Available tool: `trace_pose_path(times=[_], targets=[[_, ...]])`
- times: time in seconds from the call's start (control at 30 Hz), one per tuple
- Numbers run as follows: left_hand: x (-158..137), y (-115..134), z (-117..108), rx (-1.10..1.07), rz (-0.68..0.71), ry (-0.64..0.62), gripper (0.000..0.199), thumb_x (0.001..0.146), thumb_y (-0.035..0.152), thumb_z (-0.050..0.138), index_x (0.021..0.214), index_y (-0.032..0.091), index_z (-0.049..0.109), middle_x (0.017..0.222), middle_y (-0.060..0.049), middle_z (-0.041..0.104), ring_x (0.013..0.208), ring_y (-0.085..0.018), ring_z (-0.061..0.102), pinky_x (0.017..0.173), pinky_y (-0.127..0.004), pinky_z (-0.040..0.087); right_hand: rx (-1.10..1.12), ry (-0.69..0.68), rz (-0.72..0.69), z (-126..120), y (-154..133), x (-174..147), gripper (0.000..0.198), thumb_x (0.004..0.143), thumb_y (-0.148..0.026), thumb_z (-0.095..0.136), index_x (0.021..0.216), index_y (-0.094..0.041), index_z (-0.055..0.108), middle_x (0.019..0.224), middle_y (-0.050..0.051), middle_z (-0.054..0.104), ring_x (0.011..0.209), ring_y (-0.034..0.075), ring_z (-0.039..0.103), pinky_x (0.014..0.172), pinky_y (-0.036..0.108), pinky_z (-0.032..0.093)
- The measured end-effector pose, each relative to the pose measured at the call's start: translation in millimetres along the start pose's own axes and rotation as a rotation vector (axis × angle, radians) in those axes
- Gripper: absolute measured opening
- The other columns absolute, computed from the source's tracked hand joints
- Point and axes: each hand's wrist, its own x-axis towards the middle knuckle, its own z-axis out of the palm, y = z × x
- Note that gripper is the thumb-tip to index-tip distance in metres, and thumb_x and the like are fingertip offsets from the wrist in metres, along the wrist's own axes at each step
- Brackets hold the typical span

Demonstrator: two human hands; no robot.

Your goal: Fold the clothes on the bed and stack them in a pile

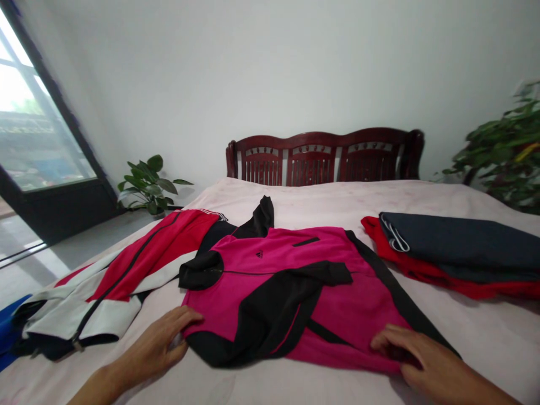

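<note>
A magenta jacket point(270, 247) with black sleeves and a black collar lies on the bed, its collar toward the left. The near black sleeve point(274, 309) is folded across its front; the far sleeve sticks out behind the collar. My left hand point(162, 340) is closed at the jacket's near shoulder, fingertips on the cloth and thumb at its edge. At the lower hem, my right hand point(415, 354) has curled fingers gripping the near corner. Part of that grip is hidden by the hand itself.
On the left lies a red and white zip jacket point(156, 253), with blue cloth point(8, 332) beside it. Folded dark grey point(459, 242) and red clothes point(472, 289) are stacked at right. Behind are a wooden headboard point(312, 160) and potted plants point(149, 185) by the wall.
</note>
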Motion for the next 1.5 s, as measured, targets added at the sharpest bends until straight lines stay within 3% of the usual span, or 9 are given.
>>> trace_pose_path(times=[0.13, 0.3, 0.47, 0.6, 0.7, 0.8, 1.0, 1.23, 1.5], targets=[[-2.1, -3.5, 11.4, 0.035, 0.024, 0.055, 0.058, 0.084, 0.026, 0.063, 0.14, 0.037, 0.05, 0.139, -0.004, 0.06, 0.126, -0.025, 0.057, 0.109, -0.039, 0.046, 0.124, 0.113, 0.004, -14.2, -20.5, 40.5, 0.05, 0.08, -0.022, 0.045, 0.127, -0.027, 0.063, 0.124, 0.006, 0.067, 0.092, 0.02, 0.069, 0.087, 0.034, 0.054], [3.5, 7.2, 30.8, 0.086, 0.172, 0.095, 0.067, 0.082, 0.02, 0.062, 0.145, 0.037, 0.044, 0.14, -0.005, 0.059, 0.126, -0.026, 0.057, 0.107, -0.041, 0.048, -0.243, 0.311, 0.033, -7.6, -31.6, 101.5, 0.068, 0.082, -0.022, 0.049, 0.15, -0.021, 0.039, 0.152, 0.015, 0.042, 0.1, 0.024, 0.067, 0.086, 0.037, 0.051], [3.9, 17.8, 44.6, 0.092, 0.245, 0.156, 0.06, 0.087, 0.015, 0.054, 0.142, 0.038, 0.047, 0.13, -0.003, 0.066, 0.117, -0.023, 0.062, 0.103, -0.037, 0.049, -0.397, 0.213, 0.083, -16.6, -35.1, 135.7, 0.036, 0.079, -0.019, 0.055, 0.113, -0.018, 0.067, 0.112, 0.011, 0.069, 0.097, 0.025, 0.066, 0.077, 0.032, 0.046], [19.7, 23.0, 34.2, -0.083, 0.048, 0.121, 0.039, 0.088, 0.021, 0.052, 0.124, 0.032, 0.061, 0.114, -0.002, 0.072, 0.106, -0.022, 0.066, 0.095, -0.032, 0.051, -0.011, 0.198, 0.181, -53.5, -44.1, 162.0, 0.006, 0.068, -0.019, 0.064, 0.072, -0.017, 0.067, 0.066, 0.005, 0.065, 0.067, 0.021, 0.063, 0.062, 0.029, 0.046], [48.9, 25.5, 21.7, -0.25, -0.182, 0.095, 0.03, 0.092, 0.025, 0.042, 0.112, 0.026, 0.063, 0.102, -0.001, 0.073, 0.096, -0.02, 0.068, 0.085, -0.03, 0.053, 0.306, 0.33, 0.226, -78.3, -49.4, 185.7, 0.024, 0.081, -0.027, 0.054, 0.095, -0.014, 0.068, 0.07, 0.005, 0.067, 0.063, 0.018, 0.064, 0.061, 0.029, 0.051], [75.7, 21.4, 18.8, -0.321, -0.323, 0.091, 0.029, 0.093, 0.03, 0.037, 0.099, 0.022, 0.064, 0.092, 0.0, 0.072, 0.09, -0.02, 0.067, 0.082, -0.031, 0.053, 0.437, 0.533, 0.173, -83.1, -46.6, 196.2, 0.045, 0.088, -0.033, 0.047, 0.127, -0.014, 0.057, 0.107, 0.012, 0.071, 0.094, 0.021, 0.069, 0.08, 0.032, 0.056], [79.5, 20.7, 24.8, -0.054, -0.38, -0.017, 0.033, 0.094, 0.036, 0.039, 0.11, 0.022, 0.064, 0.106, -0.007, 0.073, 0.097, -0.024, 0.069, 0.084, -0.034, 0.049, 0.231, 0.374, 0.061, -44.1, -32.3, 124.8, 0.039, 0.084, -0.044, 0.057, 0.111, -0.02, 0.07, 0.113, 0.011, 0.073, 0.107, 0.028, 0.067, 0.099, 0.04, 0.05], [75.9, 63.0, 26.0, 0.277, -0.181, 0.163, 0.071, 0.077, 0.042, 0.069, 0.142, 0.024, 0.047, 0.128, -0.013, 0.062, 0.113, -0.032, 0.059, 0.094, -0.043, 0.045, -0.237, 0.191, 0.048, -9.7, -24.6, 2.0, 0.043, 0.07, -0.046, 0.072, 0.11, -0.033, 0.072, 0.118, 0.006, 0.07, 0.112, 0.033, 0.062, 0.097, 0.047, 0.048], [91.8, 65.2, 34.2, 0.189, -0.249, 0.019, 0.029, 0.095, 0.029, 0.041, 0.109, 0.023, 0.065, 0.107, -0.008, 0.072, 0.102, -0.025, 0.067, 0.089, -0.036, 0.047, -0.438, 0.346, -0.019, -0.2, 17.4, -27.6, 0.027, 0.07, -0.023, 0.06, 0.094, -0.029, 0.072, 0.104, 0.006, 0.073, 0.103, 0.03, 0.065, 0.092, 0.045, 0.049]])
